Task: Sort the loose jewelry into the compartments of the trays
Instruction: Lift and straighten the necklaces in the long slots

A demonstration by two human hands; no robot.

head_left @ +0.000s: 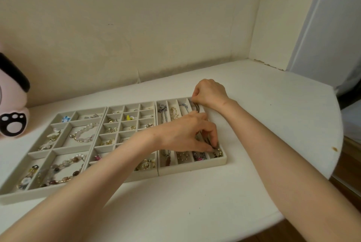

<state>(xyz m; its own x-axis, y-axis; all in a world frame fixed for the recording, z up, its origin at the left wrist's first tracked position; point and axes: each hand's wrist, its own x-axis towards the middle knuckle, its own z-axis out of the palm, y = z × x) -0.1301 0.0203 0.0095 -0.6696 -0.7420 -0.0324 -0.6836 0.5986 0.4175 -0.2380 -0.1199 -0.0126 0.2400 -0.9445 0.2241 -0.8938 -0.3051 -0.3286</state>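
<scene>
- White desk [195,202] in a cream-walled corner; one pink plush [11,120] far left.
- Three trays [195,169] side by side.
- One dark necklace [198,107] stretched along the right tray's rightmost compartment.
- Left hand [185,134] fingers pinching its near end, right hand [210,93] fingers its far end.
</scene>
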